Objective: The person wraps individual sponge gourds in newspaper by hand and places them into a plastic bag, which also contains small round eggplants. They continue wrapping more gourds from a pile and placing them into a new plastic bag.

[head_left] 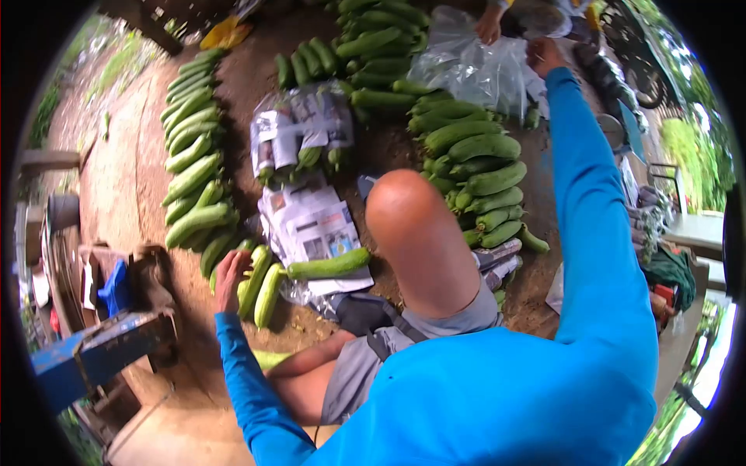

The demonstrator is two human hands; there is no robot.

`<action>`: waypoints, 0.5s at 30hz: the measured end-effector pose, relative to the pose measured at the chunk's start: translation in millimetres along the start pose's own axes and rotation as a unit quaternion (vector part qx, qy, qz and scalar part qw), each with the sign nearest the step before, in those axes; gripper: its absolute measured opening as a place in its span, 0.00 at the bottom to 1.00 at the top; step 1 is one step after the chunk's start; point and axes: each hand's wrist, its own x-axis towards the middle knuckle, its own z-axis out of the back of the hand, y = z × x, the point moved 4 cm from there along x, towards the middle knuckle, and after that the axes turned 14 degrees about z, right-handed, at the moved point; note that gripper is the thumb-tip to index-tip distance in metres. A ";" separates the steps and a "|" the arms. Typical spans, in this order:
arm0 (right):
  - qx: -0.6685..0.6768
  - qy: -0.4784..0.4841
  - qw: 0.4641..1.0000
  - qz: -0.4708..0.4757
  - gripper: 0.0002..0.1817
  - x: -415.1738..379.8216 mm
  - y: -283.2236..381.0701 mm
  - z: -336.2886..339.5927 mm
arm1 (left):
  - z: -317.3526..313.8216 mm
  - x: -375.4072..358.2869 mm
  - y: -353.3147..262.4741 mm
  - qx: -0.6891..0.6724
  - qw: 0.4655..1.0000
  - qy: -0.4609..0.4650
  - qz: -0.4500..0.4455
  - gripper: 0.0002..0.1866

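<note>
My left hand [230, 273] is down at the near end of the left row, its fingers bent over a long green gourd [253, 281]. Beside it, a paler gourd [269, 295] lies on the ground. Another gourd [329, 264] rests across the edge of some printed newspaper sheets [311, 221]. My right hand [545, 56] is stretched out far right, closed at the edge of a large clear plastic bag [474, 66]; its fingertips are small and partly hidden. Another person's hand [489, 26] touches the same bag's top.
A long row of gourds [193, 147] lines the left. A newspaper-lined clear bundle of gourds [301, 128] stands mid-floor. More gourds are piled at the right [486, 147] and back [381, 39]. My raised knee [408, 210] stands between. A blue beam [101, 349] is at lower left.
</note>
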 end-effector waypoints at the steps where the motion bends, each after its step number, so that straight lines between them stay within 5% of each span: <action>1: -0.003 0.002 1.000 -0.009 0.10 -13.5 10.9 -11.6 | -6.0 2.8 8.5 0.001 1.000 -0.003 0.007 0.17; 2: -0.042 0.024 0.998 -0.026 0.09 -28.6 20.9 -27.6 | -14.6 5.6 18.7 -0.013 0.999 -0.008 0.042 0.16; 3: 0.069 -0.036 0.960 -0.267 0.12 -35.9 21.6 -42.5 | -18.2 25.0 40.4 0.073 0.997 -0.001 0.024 0.15; 4: 0.072 0.056 0.963 -0.255 0.11 -38.9 13.7 -61.3 | -36.9 27.2 45.2 0.176 0.971 -0.076 -0.143 0.14; 6: 0.088 0.112 0.952 -0.270 0.14 -65.7 35.8 -127.7 | -62.0 37.4 87.0 0.376 0.890 -0.118 -0.229 0.20; 10: 0.071 0.493 0.857 -0.131 0.26 -126.4 137.3 -281.9 | -110.4 24.2 97.1 0.537 0.814 -0.083 -0.205 0.33; 11: -0.023 0.558 0.811 -0.174 0.26 -152.1 156.7 -325.1 | -118.6 20.0 94.3 0.554 0.798 -0.082 -0.223 0.34; 13: -0.091 0.658 0.744 -0.075 0.17 -189.4 173.1 -406.7 | -129.0 22.4 102.8 0.564 0.768 -0.089 -0.291 0.34; 14: -0.041 0.731 0.681 0.020 0.26 -199.0 137.6 -448.9 | -133.7 22.8 107.4 0.561 0.758 -0.094 -0.319 0.34; 15: 0.011 0.780 0.623 0.050 0.15 -241.1 166.7 -479.8 | -137.2 23.9 107.9 0.566 0.755 -0.096 -0.317 0.33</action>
